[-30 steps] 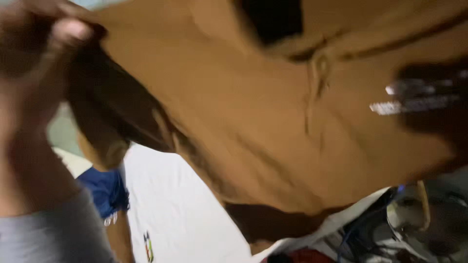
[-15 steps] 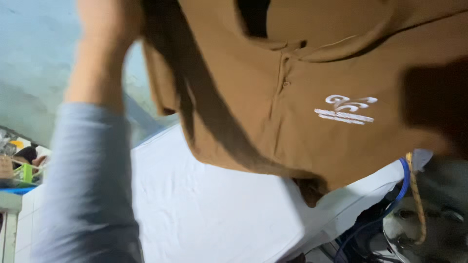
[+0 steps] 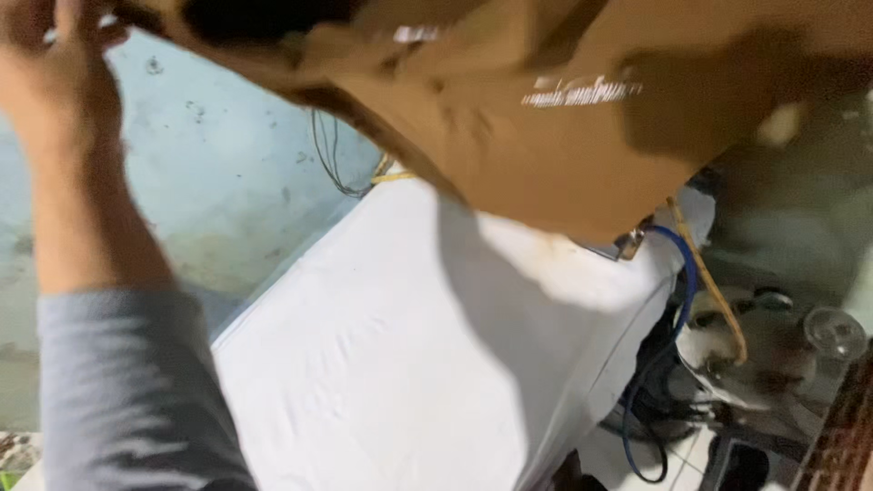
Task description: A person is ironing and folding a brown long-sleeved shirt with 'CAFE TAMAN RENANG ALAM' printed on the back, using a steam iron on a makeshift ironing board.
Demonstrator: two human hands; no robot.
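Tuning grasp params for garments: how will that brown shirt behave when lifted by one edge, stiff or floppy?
Likely floppy: the brown shirt hangs in folds from the left hand and drapes over the white cloth-covered surface. Probably light, since pinched fingers seem to carry it. Unlikely to slip; the fabric looks matte.

This looks like a small garment pressing or laundry workroom rather than a living space. A padded table covered in white cloth [image 3: 382,364] fills the middle, standing against a stained, pale blue-green plastered wall [image 3: 227,182] with thin black wires [image 3: 332,164] hanging down it. At the table's far end a blue hose [image 3: 677,300] and a yellowish cord [image 3: 714,291] trail down to blurred equipment on a tiled floor [image 3: 637,455], which suits an ironing station in a back-room workshop.
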